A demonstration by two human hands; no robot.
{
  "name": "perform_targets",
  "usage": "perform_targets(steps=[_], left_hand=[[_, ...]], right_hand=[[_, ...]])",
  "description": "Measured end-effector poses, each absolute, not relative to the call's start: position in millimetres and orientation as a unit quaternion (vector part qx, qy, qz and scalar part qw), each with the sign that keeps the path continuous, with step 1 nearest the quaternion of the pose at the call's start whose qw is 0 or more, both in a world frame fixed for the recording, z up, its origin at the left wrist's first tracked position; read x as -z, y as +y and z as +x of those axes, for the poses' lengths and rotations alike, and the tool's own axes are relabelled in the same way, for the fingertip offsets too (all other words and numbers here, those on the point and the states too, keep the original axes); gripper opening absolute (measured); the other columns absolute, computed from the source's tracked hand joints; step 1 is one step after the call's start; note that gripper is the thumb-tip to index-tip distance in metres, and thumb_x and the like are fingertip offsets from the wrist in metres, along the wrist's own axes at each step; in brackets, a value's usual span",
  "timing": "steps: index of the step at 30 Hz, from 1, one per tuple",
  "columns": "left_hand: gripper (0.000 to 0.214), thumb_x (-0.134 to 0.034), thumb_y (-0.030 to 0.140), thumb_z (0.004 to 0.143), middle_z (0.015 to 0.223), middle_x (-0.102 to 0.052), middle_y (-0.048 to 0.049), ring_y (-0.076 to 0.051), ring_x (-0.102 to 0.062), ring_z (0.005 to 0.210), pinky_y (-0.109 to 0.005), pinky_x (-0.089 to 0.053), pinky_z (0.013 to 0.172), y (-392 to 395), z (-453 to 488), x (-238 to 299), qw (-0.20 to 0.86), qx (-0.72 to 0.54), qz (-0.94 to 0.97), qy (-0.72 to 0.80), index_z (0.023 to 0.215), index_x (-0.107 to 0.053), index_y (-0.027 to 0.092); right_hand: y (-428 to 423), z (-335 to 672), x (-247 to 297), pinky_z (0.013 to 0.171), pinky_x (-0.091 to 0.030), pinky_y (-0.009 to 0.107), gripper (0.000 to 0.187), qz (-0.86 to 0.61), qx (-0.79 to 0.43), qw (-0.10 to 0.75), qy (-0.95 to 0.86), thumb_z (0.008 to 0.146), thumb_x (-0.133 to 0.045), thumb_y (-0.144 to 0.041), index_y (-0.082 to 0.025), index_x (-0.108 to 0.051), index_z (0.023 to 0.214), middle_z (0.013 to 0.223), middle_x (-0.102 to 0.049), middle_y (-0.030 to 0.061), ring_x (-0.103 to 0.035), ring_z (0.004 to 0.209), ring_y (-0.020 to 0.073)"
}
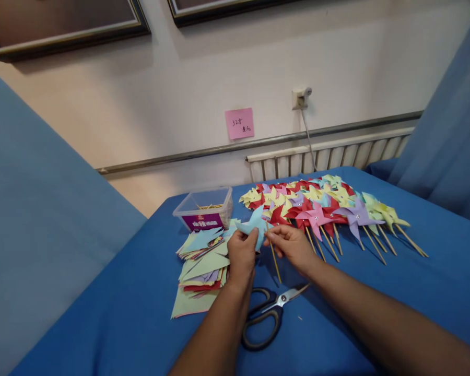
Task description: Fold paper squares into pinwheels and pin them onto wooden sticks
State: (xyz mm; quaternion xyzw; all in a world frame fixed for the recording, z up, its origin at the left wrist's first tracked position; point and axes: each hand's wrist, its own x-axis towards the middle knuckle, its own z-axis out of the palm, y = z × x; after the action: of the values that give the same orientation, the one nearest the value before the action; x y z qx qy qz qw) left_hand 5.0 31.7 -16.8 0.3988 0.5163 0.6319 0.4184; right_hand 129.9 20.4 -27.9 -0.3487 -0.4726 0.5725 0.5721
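Note:
My left hand [241, 255] grips a light blue paper pinwheel [253, 221] by its lower part, thumb on top. Close beside it, my right hand [292, 243] pinches a thin wooden stick [275, 259] near its upper end, against the pinwheel. Whether the stick is fastened to the paper cannot be made out. Just below the hands lie scissors [272, 309] with black handles, their blades pointing right. Left of my left hand is a pile of cut coloured paper [203, 269] in green, blue, yellow, red and purple.
A clear plastic box [209, 201] with sticks inside stands behind the paper pile. Many finished pinwheels [317, 216] on sticks spread over the back right of the blue-covered table [407, 297]. Behind are a radiator [332, 156], a wall socket [300, 99] and a pink note [239, 124].

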Motion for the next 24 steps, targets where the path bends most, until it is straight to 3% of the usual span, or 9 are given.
perform_targets(steps=[24], left_hand=[[0.024, -0.074, 0.033, 0.062, 0.058, -0.060, 0.0026, -0.010, -0.050, 0.051, -0.022, -0.038, 0.051, 20, 15, 9, 0.410, -0.625, 0.423, 0.512, 0.069, -0.061, 0.015]], right_hand=[[9, 122, 33, 0.038, -0.030, 0.020, 0.039, -0.334, -0.597, 0.556, -0.473, 0.071, -0.071, -0.056, -0.018, -0.061, 0.073, 0.065, -0.068, -0.0008, -0.044, 0.037, 0.0053]])
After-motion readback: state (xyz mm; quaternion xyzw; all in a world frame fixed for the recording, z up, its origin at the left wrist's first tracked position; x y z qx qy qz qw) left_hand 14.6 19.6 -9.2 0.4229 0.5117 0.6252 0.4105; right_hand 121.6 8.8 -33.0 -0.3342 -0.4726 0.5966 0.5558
